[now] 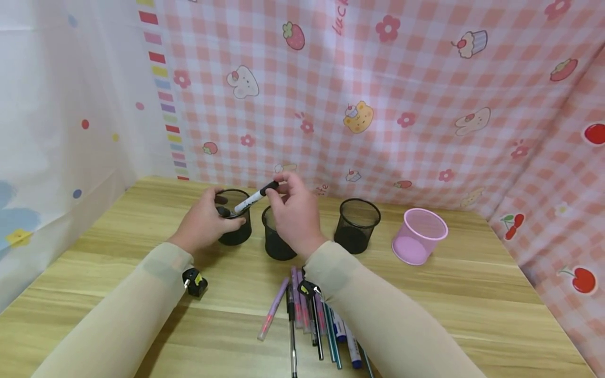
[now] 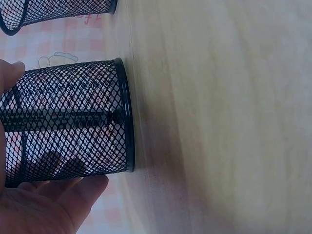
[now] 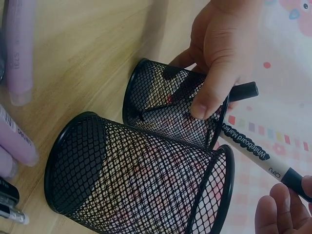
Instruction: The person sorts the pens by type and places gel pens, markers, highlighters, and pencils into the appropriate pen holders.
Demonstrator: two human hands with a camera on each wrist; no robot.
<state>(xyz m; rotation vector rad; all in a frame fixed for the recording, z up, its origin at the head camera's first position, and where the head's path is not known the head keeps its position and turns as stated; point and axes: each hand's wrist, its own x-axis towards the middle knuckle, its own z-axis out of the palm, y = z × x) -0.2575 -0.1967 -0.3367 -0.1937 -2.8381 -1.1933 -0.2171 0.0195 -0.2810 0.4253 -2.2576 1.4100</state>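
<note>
My left hand [image 1: 203, 223] grips the leftmost black mesh pen cup [image 1: 235, 234], thumb on the near side and fingers round the far side. By its black cap, my right hand [image 1: 298, 215] pinches a white whiteboard marker [image 1: 248, 201]. The marker slants down to the left, its lower end at the cup's mouth. Another black-capped marker [image 3: 243, 91] sticks out of that same cup. Through the mesh in the left wrist view, a dark marker barrel [image 2: 58, 120] shows lengthwise inside the cup.
A second black mesh cup [image 1: 279, 247] stands partly behind my right hand. Further right are a third black cup [image 1: 357, 226] and a pink cup [image 1: 413, 249]. Purple highlighters [image 1: 274, 308], dark pens [image 1: 291, 325] and blue-capped markers [image 1: 352, 346] lie near my right forearm. Patterned cloth [image 1: 331, 105] hangs behind the table.
</note>
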